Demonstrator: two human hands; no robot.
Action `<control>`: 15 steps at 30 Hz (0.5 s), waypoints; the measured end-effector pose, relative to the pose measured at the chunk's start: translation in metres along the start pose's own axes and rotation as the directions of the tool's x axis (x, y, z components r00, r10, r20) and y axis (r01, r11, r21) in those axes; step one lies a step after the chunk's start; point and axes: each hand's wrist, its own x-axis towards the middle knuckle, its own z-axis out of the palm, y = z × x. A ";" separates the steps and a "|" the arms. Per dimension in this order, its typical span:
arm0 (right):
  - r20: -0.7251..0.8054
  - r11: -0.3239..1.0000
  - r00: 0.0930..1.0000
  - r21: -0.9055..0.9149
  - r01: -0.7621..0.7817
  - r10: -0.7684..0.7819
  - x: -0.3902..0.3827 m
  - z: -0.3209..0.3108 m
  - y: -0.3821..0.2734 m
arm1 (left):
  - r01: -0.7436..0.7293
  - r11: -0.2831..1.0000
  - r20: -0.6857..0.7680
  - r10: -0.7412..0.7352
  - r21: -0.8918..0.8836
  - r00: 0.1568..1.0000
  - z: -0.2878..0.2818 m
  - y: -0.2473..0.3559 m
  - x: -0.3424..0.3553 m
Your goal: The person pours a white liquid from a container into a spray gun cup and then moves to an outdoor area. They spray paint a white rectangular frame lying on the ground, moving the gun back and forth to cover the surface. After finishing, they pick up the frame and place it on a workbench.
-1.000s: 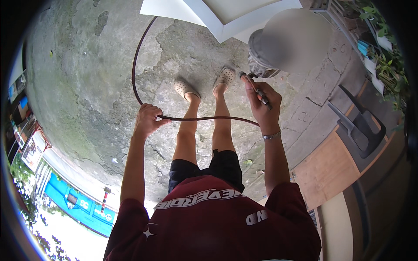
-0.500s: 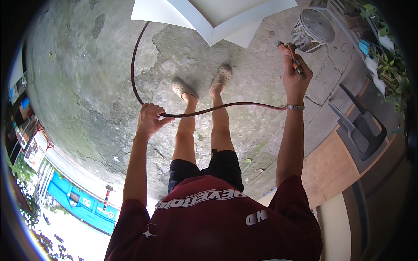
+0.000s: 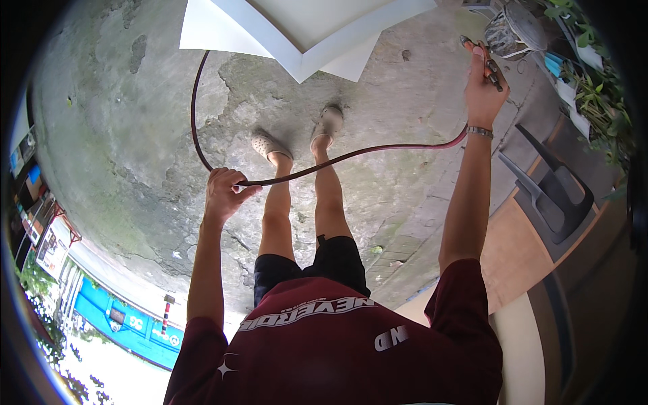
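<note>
My left hand [image 3: 225, 196] is closed round a dark red hose [image 3: 385, 148], left of my legs. From that hand the hose curves up to the white panels at the top. Its other side sags across in front of my shins to my right wrist, where it goes out of sight. Far out to the right, my raised right hand [image 3: 487, 91] grips an orange spray nozzle [image 3: 491, 66] with grey metal ends. Whether the hose joins this nozzle cannot be seen, as my hand and wrist cover that spot.
White panels with a grey frame [image 3: 312, 59] jut in at the top. Beyond my right hand stands a stained bucket [image 3: 514, 34], beside leafy plants [image 3: 597, 111]. A dark grey chair [image 3: 557, 202] is at the right. Cracked concrete [image 3: 135, 135] lies underfoot.
My right hand has moved outward to the right and slightly up with the nozzle, drawing the hose along. My left hand keeps its hold. The view has shifted a little.
</note>
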 end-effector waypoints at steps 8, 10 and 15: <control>-0.149 0.993 0.988 -0.118 0.019 -0.037 0.043 -0.014 0.015 | -0.014 0.998 -0.035 0.012 -0.065 0.999 0.002 0.007 0.010; -0.150 0.999 0.989 -0.035 -0.020 0.015 0.038 -0.016 0.001 | -0.006 0.998 -0.050 0.003 -0.063 0.999 0.000 0.008 0.009; 0.033 0.995 0.998 0.080 -0.060 0.058 -0.001 -0.015 -0.018 | -0.024 0.999 -0.013 0.024 -0.039 1.000 -0.004 -0.007 0.002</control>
